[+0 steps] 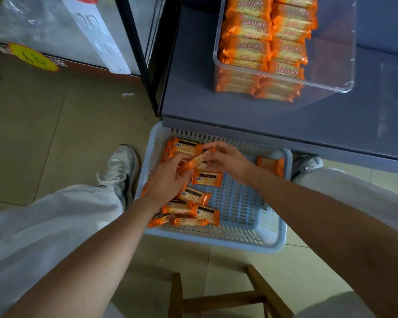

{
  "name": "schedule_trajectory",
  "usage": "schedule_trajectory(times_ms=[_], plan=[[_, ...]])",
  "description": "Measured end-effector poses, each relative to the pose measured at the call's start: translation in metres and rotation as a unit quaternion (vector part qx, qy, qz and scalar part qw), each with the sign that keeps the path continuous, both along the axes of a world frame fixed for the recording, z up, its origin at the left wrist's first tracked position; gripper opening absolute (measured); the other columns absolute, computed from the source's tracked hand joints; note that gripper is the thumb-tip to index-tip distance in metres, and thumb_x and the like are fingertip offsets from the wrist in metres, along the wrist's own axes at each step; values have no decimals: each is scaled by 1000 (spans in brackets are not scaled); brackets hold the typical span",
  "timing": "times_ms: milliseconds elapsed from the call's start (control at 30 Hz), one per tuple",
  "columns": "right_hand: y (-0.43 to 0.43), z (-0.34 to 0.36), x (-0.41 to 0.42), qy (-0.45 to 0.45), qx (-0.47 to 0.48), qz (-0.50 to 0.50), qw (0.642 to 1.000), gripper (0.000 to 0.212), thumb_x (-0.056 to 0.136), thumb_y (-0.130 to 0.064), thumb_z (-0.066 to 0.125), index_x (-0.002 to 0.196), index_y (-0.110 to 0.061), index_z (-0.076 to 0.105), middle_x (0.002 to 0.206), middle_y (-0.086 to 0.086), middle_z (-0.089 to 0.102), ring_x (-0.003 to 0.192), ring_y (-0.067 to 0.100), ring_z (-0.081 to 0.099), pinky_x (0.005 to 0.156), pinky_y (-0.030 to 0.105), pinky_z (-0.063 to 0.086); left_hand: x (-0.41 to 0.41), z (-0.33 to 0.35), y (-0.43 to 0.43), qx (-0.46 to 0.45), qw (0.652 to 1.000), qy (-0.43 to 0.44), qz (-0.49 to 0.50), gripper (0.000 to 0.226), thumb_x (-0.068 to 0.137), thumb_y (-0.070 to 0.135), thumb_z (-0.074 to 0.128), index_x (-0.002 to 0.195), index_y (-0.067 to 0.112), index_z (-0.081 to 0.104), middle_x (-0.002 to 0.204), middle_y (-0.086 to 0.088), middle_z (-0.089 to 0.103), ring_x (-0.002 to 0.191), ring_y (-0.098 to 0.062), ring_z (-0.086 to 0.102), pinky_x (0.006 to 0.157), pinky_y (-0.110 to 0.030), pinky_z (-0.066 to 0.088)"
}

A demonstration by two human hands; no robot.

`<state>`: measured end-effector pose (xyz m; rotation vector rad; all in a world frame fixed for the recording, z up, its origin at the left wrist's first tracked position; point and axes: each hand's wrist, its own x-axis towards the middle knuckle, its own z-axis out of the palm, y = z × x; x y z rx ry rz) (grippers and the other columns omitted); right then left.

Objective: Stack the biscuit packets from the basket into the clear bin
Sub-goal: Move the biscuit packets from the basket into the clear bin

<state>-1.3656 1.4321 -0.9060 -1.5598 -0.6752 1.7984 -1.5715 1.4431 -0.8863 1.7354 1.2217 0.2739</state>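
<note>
Pinching one crinkly orange biscuit packet point(197, 159), the left hand point(168, 180) and right hand point(228, 159) share their grip above the slatted blue basket point(251, 235). Glossy packets fill the clear bin point(331, 65) on the grey worktop point(239, 111).

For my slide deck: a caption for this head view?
Both hands lift one orange biscuit packet from the pale blue plastic basket.

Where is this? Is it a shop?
Probably a small shop. A clear bin on a grey shelf holds neat rows of orange biscuit packets, a yellow handwritten tag looks like a price, and more packets wait in a blue basket.
</note>
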Motion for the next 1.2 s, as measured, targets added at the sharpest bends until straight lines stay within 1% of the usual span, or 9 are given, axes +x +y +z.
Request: schedule_trajectory(times_ms=[67,167,300,400,500,667,867,1067,1200], plan=[[-3,3,6,-61,10,64,996,27,91,2,54,112,-14,60,95,12,59,75,15,60,69,27,54,-2,6,5,-103,992,-45,58,17,96,31,55,110,23,59,96,4,68,83,-10,64,75,-31,51],[-7,4,12,-98,15,108,989,19,90,-10,63,104,-22,65,96,18,61,83,21,61,74,30,53,-5,8,13,-213,966,-90,117,18,95,27,57,107,16,66,108,-7,70,98,-21,67,96,-39,51],[-8,10,13,-57,-6,78,995,15,91,-10,62,103,-18,66,98,9,67,85,17,67,79,28,55,-8,8,16,-255,948,-116,153,22,93,15,61,115,11,62,108,-13,70,96,-28,68,93,-38,53],[-9,8,10,-34,-17,67,997,15,91,-8,61,106,-12,64,97,8,68,84,18,68,75,26,56,-9,6,14,-271,940,-121,168,19,95,13,58,112,8,63,109,-15,69,89,-21,69,86,-29,55],[-8,2,8,-29,-34,68,997,18,91,-11,63,109,-11,64,100,11,68,87,21,68,81,31,57,-11,0,12,-309,919,-148,194,26,93,12,60,119,9,60,109,-11,70,92,-20,70,88,-31,54],[-5,3,-2,-32,-9,127,991,21,88,-14,67,107,-22,64,112,5,67,102,18,66,91,32,54,-11,-2,15,-313,923,-144,170,35,91,6,61,125,10,56,97,-10,71,81,-20,70,82,-32,57],[6,7,-9,-63,39,125,989,23,87,-8,67,108,-17,66,101,2,68,91,11,66,82,23,53,-8,-2,12,-284,925,-170,186,41,89,1,62,123,19,49,113,-9,66,91,-16,67,88,-35,55],[6,-4,-13,-60,28,162,985,21,89,-12,65,106,-24,67,101,-5,68,98,9,64,92,25,51,-17,-10,11,-276,936,-168,136,22,90,-5,57,100,13,67,113,-3,63,99,-15,63,77,-23,54],[9,-31,-9,-153,-26,93,984,25,94,-3,54,117,-9,62,100,0,62,88,11,60,80,19,49,-27,-29,15,-253,931,-131,227,30,90,-7,55,94,19,69,116,2,64,105,-14,62,78,-23,55]])
